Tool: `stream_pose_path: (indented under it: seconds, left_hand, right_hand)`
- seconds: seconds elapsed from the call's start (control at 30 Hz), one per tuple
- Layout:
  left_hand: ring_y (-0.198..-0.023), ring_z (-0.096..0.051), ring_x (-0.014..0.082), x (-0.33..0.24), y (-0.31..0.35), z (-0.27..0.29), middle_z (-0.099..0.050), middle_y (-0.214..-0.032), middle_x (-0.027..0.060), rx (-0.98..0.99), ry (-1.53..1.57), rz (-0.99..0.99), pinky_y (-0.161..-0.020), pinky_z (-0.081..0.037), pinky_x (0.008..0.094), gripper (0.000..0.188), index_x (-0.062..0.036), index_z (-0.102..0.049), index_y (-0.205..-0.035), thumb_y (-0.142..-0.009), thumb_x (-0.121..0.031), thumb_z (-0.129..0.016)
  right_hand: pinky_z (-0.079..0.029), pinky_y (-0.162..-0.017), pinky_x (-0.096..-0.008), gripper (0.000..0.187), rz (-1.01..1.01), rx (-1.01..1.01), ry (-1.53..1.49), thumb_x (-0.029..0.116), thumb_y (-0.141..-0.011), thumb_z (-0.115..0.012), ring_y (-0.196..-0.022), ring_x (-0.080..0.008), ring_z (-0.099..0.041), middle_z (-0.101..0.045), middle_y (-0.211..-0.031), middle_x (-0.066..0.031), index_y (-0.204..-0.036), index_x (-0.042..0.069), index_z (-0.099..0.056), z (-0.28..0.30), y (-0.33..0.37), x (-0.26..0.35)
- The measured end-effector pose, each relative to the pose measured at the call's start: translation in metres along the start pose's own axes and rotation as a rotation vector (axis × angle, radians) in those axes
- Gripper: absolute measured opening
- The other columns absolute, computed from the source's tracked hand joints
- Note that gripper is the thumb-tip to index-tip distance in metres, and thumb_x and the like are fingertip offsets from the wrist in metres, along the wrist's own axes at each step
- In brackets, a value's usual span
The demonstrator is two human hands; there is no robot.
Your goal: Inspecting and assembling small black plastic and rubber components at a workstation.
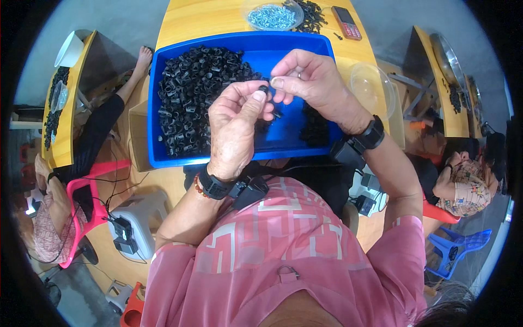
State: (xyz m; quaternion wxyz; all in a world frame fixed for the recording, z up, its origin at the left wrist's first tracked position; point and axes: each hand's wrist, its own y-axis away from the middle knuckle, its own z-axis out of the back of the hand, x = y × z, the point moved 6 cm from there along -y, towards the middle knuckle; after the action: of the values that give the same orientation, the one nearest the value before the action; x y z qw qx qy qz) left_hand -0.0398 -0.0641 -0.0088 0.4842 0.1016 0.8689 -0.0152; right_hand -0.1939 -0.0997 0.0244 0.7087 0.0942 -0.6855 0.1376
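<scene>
Presently pinching a small black cap (263,89) between thumb and forefinger of the left hand (237,122), remaining fingers curled in, with the cap held up over the middle of the blue tray (289,129). Holding the right hand (316,87) just beside, also over the tray, thumb and forefinger bent toward each other with tips close together and other fingers curled; cannot tell whether gripping anything there. Wearing a black left strap (215,182) beside a beaded bracelet (199,188), a black right strap (373,133), and a pink shirt (283,234) with pale angular patterning. Inside the tray, across its left side and toward the middle, a thick heap of black caps (188,98); at lower right, a smaller dark pile (314,125), partly hidden by the right forearm. Beyond the far rim, on a yellow table (204,19), a clear bowl (300,16) of small silvery-blue pieces (272,17), touching or very near loose black parts (311,20), then a red phone (347,23). Right of the tray, a clear container (373,90); on the left, a brown box (140,136). Farther off, a pink chair (73,201) at left and a blue stool (455,250) at right.
</scene>
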Motion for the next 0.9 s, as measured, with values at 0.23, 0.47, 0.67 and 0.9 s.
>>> stream_pose_path:
  seconds: [0.23,0.47,0.67,0.9]
  left_hand:
    - [-0.081,-0.065,0.0131,0.002,0.000,-0.002,-0.069,-0.097,0.0102,0.032,0.013,0.038,-0.072,-0.054,0.0254,0.017,0.0026,-0.062,-0.111,-0.097,-0.007,-0.060]
    - [-0.081,-0.065,0.0110,0.000,0.002,-0.005,-0.070,-0.093,0.0107,0.037,0.017,0.040,-0.071,-0.054,0.0228,0.015,0.0036,-0.062,-0.108,-0.097,-0.007,-0.061]
    - [-0.079,-0.064,0.0105,0.001,0.001,-0.006,-0.070,-0.095,0.0100,0.050,0.025,0.044,-0.070,-0.053,0.0226,0.016,0.0038,-0.063,-0.108,-0.096,-0.006,-0.062]
    - [-0.075,-0.064,0.0118,0.003,0.001,-0.003,-0.069,-0.094,0.0094,0.061,-0.012,0.071,-0.066,-0.053,0.0240,0.020,0.0027,-0.063,-0.112,-0.095,-0.008,-0.065]
  right_hand:
    - [-0.054,-0.063,-0.0226,0.010,0.063,-0.028,0.120,0.005,-0.092,-0.064,-0.070,-0.0084,-0.065,-0.069,-0.081,-0.0041,-0.101,0.000,-0.068,-0.005,0.008,0.008]
    - [-0.054,-0.064,-0.0222,0.012,0.035,-0.038,0.003,0.006,-0.093,-0.064,-0.073,-0.0079,-0.064,-0.069,-0.085,-0.0038,-0.103,0.001,-0.068,-0.005,0.010,0.004]
    - [-0.054,-0.066,-0.0227,0.013,0.033,-0.042,0.058,0.007,-0.092,-0.066,-0.074,-0.0076,-0.064,-0.069,-0.085,-0.0030,-0.104,0.000,-0.068,-0.003,0.013,0.005]
    - [-0.053,-0.071,-0.0235,0.012,0.154,-0.087,0.234,0.002,-0.090,-0.066,-0.077,-0.0101,-0.065,-0.069,-0.085,-0.0034,-0.101,0.000,-0.069,-0.005,0.018,0.028]
